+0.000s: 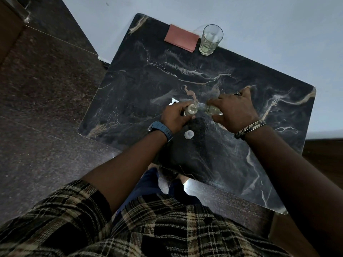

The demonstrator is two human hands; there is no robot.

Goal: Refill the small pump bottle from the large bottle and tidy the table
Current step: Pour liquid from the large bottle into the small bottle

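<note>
Plaid shirt fabric (148, 229) fills the near edge of the view; beyond it my forearms reach over the dark marble table (148, 71).

Grip state: my left hand (174, 117) is curled around the small pump bottle (191, 110), holding it with its open neck facing the other bottle. My right hand (233, 112) wraps the large bottle (211, 110), tipped nearly horizontal, its mouth meeting the small bottle's neck. Both sit near the table's middle.

Handling, as I judge it: both bottles look clear and rigid, with pale liquid inside. The large one probably carries most of the weight, so I hold it around the body, not the neck. Any spilled liquid would make the walls slippery; a full wrap is safer than a pinch. The small bottle is light and would tip easily, so it needs steadying low on its body.

A white cap (189, 134) lies on the table just beside my left wrist. A glass (210, 39) and a red card (181, 38) sit at the far edge, well apart.
</note>
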